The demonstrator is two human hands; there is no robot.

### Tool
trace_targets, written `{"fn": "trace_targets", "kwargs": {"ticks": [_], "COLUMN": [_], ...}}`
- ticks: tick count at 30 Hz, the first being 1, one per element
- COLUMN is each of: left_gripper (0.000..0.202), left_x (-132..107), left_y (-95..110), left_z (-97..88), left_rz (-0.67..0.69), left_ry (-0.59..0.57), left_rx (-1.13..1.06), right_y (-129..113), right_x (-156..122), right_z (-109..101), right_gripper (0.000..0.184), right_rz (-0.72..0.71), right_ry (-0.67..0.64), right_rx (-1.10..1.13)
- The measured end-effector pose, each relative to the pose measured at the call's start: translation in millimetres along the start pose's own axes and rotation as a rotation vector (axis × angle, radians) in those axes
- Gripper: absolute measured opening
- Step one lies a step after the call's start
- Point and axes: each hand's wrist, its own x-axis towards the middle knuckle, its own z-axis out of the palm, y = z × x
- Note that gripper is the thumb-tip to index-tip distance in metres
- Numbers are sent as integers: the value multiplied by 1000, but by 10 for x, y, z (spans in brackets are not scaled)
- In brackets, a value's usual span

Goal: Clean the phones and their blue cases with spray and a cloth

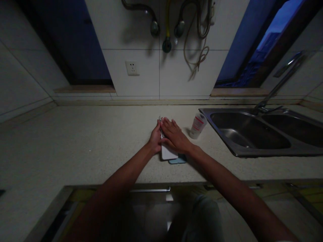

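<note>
A white flat rectangular object (168, 153) with rounded corners lies on the counter, its far part hidden under my hands. My left hand (154, 138) grips its left edge, with the fingers partly out of sight. Across its top rests my right hand (175, 136), fingers stretched out and lying flat. Something shiny, too small and dim to make out, shows between the hands near the fingertips. A light blue flat thing (178, 160) sticks out from beneath the white object at its near right corner. To the right of my right hand stands a clear plastic cup (198, 126) with red print, slightly tilted in view.
The pale speckled counter (75, 144) runs along a tiled wall with a socket (131, 68) and hanging hoses (199, 20). At the right is a double steel sink (234, 154) with a faucet (275, 84). A drawer handle (151, 190) shows below the counter's front edge.
</note>
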Motion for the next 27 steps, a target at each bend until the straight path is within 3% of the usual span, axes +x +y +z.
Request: {"fn": "trace_targets", "kwargs": {"ticks": [6,12,15,19,23,27], "left_gripper": [87,94,84,66,67,69], "left_x": [0,-16,-18,-26,-29,-11], "left_y": [49,128,151,139,116,115], "left_z": [3,-62,-75,-20,23,-5], "left_rz": [42,-29,-15,29,15,18], "left_ry": [19,4,-7,12,25,33], "left_rx": [11,1,-42,-67,-30,-3], "right_y": [-83,-153,-92,47,81,34], "right_x": [-14,-22,-35,-62,-53,-38], "right_z": [-42,-88,-120,-147,-180,-239], "right_gripper": [71,45,40,43,38,27], "right_rz": [-183,-278,-213,-25,130,233], "right_ry": [-6,123,198,309,405,414], "right_rx": [17,4,-6,-30,-102,-173]}}
